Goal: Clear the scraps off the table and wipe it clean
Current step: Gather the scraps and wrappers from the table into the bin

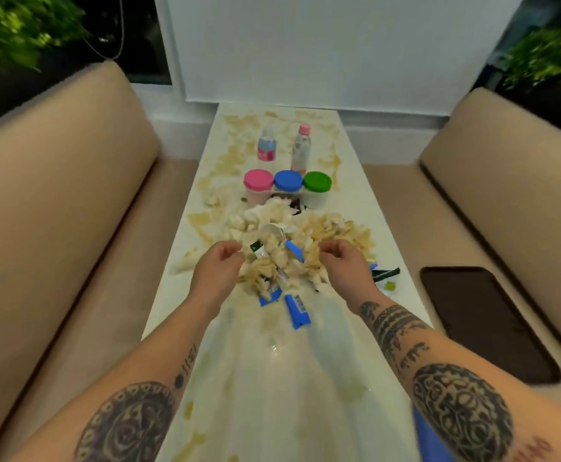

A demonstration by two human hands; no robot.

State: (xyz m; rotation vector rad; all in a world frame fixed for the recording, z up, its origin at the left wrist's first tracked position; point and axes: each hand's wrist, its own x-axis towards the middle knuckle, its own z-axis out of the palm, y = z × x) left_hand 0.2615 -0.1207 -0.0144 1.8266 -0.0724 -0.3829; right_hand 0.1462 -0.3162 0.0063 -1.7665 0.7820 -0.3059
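A big white wall (322,45) stands at the far end of the room. Green plants (16,25) grow in both far corners, and they look blurry. Two long tan sofas face each other, the left sofa (56,195) and the right sofa (505,168). A dark flat phone (482,321) lies on the seat of the right sofa.

Between the sofas runs a long, shiny white table (389,261). It has yellow-brown smears all over it, near and far.

In the middle of the table sits a big pile of scraps (305,241). It is crumpled pale paper mixed with blue and green wrappers. One blue wrapper (297,311) lies flat on the near side of the pile. A few more bits lie by the right edge.

Just behind the pile stand three tubs in a row: a pink-lid tub (258,186), a blue-lid tub (288,181) and a green-lid tub (317,186). Farther back stand two bottles (300,150).

The left hand (221,265) is at the left side of the pile. The right hand (342,258) is at the right side. The fingers of both hands are curled in at the pile's edges. I cannot tell if they are holding any scraps.
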